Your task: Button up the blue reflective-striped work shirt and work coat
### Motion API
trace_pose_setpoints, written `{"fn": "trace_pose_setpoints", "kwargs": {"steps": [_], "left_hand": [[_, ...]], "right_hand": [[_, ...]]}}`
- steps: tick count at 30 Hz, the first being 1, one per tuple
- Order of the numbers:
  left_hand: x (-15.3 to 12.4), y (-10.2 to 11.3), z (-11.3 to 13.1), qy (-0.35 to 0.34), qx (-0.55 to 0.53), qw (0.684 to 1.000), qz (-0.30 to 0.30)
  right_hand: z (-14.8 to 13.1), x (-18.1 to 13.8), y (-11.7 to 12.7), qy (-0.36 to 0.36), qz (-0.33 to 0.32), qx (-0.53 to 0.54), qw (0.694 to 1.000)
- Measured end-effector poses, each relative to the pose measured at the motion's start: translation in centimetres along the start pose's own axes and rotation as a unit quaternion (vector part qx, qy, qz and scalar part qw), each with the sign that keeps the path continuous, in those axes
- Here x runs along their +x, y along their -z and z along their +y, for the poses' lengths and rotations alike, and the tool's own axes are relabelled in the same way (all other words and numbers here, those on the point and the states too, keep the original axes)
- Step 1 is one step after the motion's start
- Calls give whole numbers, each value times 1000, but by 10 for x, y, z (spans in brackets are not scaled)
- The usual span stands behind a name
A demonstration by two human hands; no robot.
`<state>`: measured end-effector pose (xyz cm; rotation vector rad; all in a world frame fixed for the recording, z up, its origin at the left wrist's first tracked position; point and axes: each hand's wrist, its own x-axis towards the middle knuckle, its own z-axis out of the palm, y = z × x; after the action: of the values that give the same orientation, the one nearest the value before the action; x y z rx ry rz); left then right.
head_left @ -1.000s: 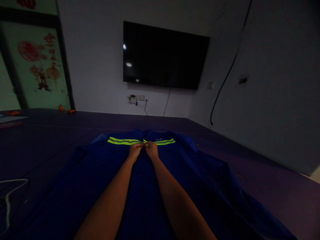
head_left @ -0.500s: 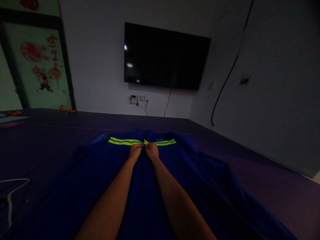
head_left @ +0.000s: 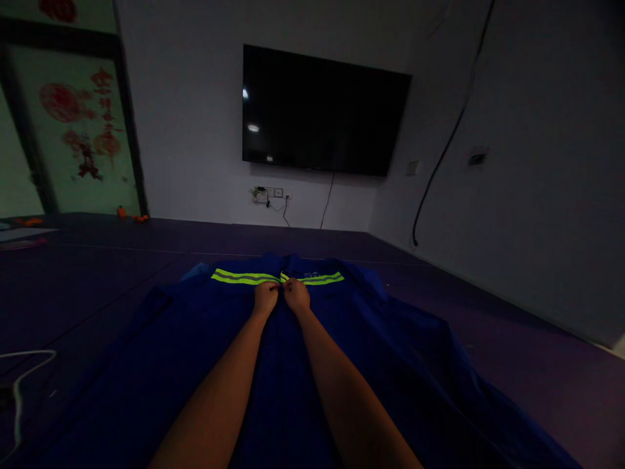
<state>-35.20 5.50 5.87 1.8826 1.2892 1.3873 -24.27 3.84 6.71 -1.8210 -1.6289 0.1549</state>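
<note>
A dark blue work jacket (head_left: 390,352) lies spread flat on the dark purple floor, with a yellow-green reflective stripe (head_left: 241,277) across its chest. My left hand (head_left: 266,298) and my right hand (head_left: 296,295) meet at the jacket's front opening just below the stripe. Both have their fingers curled and pinched on the two edges of the blue cloth. Whether they hold a button or a zip there is too small and dark to tell. Both forearms stretch out over the lower part of the jacket.
A black television (head_left: 325,111) hangs on the white wall ahead, with sockets and cables (head_left: 271,193) under it. A white cord (head_left: 22,374) lies on the floor at the left. A glass door with red paper cuttings (head_left: 81,124) stands at the far left.
Both hands stay pinched at the jacket's front. They have shifted only slightly, the knuckles drawing a little closer together.
</note>
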Motion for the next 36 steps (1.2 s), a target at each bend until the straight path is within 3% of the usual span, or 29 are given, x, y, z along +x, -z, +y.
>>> {"fn": "trace_pose_setpoints", "kwargs": {"steps": [5,15,24,36], "left_hand": [[0,1,1,10,14,1000,26],[2,-5,-4,12,-21,1000,5],[3,-7,-9,25,-71,997,20],[2,-6,-6,19,-11,1000,19]], "right_hand": [[3,3,-3,2,-4,39,999],[4,4,-4,25,11,59,998],[3,3,-1,2,-10,75,997],[0,2,0,7,-12,27,1000]]}}
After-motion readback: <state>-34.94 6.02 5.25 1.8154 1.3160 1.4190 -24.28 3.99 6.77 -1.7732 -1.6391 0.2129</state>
